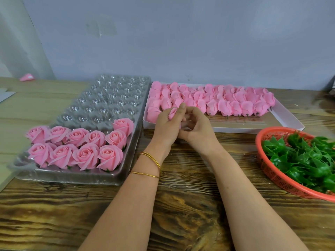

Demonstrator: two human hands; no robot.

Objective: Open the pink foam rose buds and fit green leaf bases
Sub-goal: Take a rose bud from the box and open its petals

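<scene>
Two hands meet above the desk (181,205) on one pink foam rose bud (172,113). The left hand (165,127) grips it upright, petals still furled, and the right hand (197,127) pinches its lower end, just before the box of unopened buds (226,128), well left of the basket of green leaf bases (272,178).

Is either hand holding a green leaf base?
No: the left hand and right hand hold only a pink bud; the leaf bases lie in the red basket.
</scene>
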